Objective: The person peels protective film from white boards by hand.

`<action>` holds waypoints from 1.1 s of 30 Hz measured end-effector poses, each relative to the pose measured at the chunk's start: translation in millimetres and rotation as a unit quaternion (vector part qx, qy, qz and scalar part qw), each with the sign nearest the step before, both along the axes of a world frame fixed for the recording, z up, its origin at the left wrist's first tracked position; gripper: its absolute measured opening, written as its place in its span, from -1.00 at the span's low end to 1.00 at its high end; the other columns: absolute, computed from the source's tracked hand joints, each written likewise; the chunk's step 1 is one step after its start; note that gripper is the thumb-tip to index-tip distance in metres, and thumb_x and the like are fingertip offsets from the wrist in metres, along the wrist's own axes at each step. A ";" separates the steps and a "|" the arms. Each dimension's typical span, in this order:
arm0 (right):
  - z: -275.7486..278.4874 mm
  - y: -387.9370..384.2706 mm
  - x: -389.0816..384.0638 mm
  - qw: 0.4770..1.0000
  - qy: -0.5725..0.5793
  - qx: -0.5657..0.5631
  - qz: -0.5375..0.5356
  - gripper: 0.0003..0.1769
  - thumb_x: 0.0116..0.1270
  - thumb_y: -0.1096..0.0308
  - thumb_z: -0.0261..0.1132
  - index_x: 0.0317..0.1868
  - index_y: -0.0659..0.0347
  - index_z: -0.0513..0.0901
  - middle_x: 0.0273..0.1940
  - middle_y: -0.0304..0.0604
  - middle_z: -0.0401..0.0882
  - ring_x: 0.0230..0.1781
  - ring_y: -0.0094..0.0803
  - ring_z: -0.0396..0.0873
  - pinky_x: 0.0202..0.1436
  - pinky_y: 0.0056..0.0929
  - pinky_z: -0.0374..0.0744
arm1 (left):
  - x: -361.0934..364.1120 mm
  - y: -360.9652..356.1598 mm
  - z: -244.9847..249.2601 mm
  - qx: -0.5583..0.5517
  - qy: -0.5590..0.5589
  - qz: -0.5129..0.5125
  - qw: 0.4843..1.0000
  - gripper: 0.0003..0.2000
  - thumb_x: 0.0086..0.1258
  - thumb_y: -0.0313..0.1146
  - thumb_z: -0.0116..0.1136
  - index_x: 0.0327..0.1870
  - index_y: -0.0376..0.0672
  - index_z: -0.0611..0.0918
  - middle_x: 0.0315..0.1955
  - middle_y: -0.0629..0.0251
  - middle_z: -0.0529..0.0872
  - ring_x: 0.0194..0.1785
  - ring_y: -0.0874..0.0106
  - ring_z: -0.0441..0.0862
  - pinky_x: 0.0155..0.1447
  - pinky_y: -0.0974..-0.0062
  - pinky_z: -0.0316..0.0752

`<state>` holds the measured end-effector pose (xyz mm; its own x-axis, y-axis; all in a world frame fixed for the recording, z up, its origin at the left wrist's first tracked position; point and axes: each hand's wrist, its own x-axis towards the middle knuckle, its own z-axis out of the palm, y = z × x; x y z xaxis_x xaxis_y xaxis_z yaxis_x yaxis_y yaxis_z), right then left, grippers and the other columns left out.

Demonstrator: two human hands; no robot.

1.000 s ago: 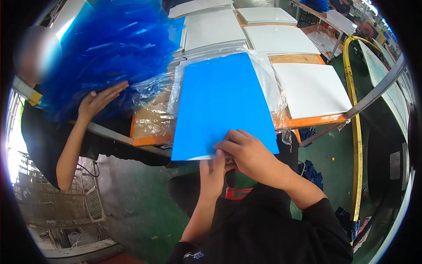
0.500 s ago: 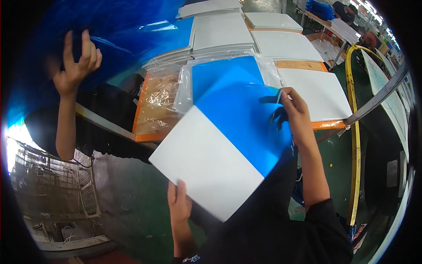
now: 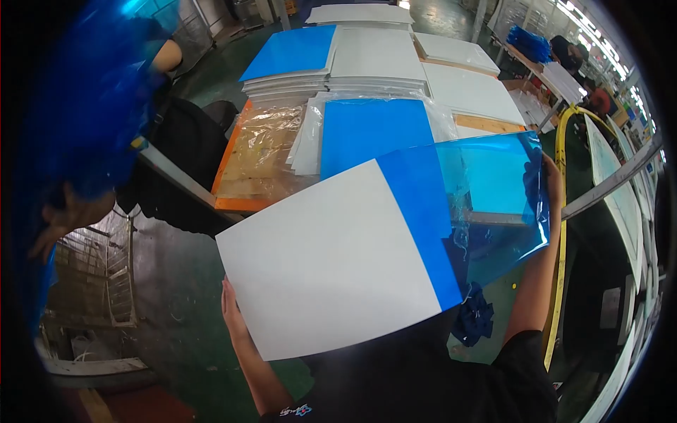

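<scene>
A white panel [image 3: 328, 268] is tilted in front of me, with a strip of blue [image 3: 416, 225] along its right side. My left hand [image 3: 231, 304] grips the panel's left edge; most of its fingers are hidden behind it. From the blue side a clear blue plastic film [image 3: 504, 211] stretches up and right. My right hand [image 3: 552, 180] is closed on the film's far right edge, its fingers seen darkly through the film. Beyond the panel lies a blue-faced sheet [image 3: 377, 137] on the stack.
White panel stacks [image 3: 377, 53] and a blue-topped stack [image 3: 290, 51] stand on the table with an orange edge [image 3: 233, 204]. At left, a co-worker's hand [image 3: 70, 218] is near a large blue film [image 3: 84, 106]. A metal rail [image 3: 613, 176] and yellow bar [image 3: 562, 141] run along the right.
My right hand has moved right and up, drawing the blue film away from the panel. The panel has turned flatter and shifted left. The co-worker's hand and blue film have moved down and left.
</scene>
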<state>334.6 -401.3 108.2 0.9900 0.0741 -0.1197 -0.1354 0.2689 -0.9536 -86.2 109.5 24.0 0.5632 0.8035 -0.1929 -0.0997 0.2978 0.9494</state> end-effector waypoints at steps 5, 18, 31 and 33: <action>44.9 -2.0 86.9 0.987 -0.096 -0.128 0.015 -0.62 0.60 0.18 0.00 0.05 0.25 0.65 -0.29 -0.19 0.67 -0.43 -0.45 0.61 -0.36 -0.51 0.60 | -45.4 44.9 -58.8 0.006 -0.024 0.076 0.997 -0.45 0.68 0.00 -0.17 0.39 -0.31 0.45 0.14 0.20 0.62 0.11 0.42 0.61 0.15 0.45 0.55; 267.8 355.9 174.2 0.606 -0.660 -0.442 0.035 -0.61 0.59 0.13 0.02 0.26 0.10 0.50 0.04 0.07 0.67 0.07 -0.13 0.66 0.15 -0.21 0.53 | -147.8 38.1 -19.1 -0.098 -0.158 0.175 0.967 -0.45 0.66 0.05 -0.18 0.33 -0.28 0.49 0.11 0.15 0.65 0.06 0.32 0.67 0.10 0.38 0.63; 115.8 558.2 -44.8 0.382 -0.694 -0.521 0.319 -0.76 0.57 0.12 -0.09 0.11 -0.10 0.41 -0.28 0.01 0.64 -0.30 0.07 0.67 -0.22 0.01 0.61 | -180.8 34.2 -21.7 -0.144 -0.220 0.206 0.943 -0.44 0.67 0.06 -0.23 0.36 -0.24 0.47 0.15 0.15 0.64 0.14 0.27 0.63 0.20 0.25 0.58; 79.9 558.6 -69.3 0.370 -0.649 -0.529 0.402 -0.76 0.57 0.13 -0.09 0.10 -0.09 0.41 -0.28 -0.03 0.65 -0.27 0.02 0.68 -0.20 -0.05 0.63 | -183.2 36.3 -25.9 -0.138 -0.215 0.204 0.945 -0.45 0.67 0.06 -0.22 0.36 -0.24 0.47 0.14 0.16 0.64 0.13 0.27 0.64 0.18 0.26 0.59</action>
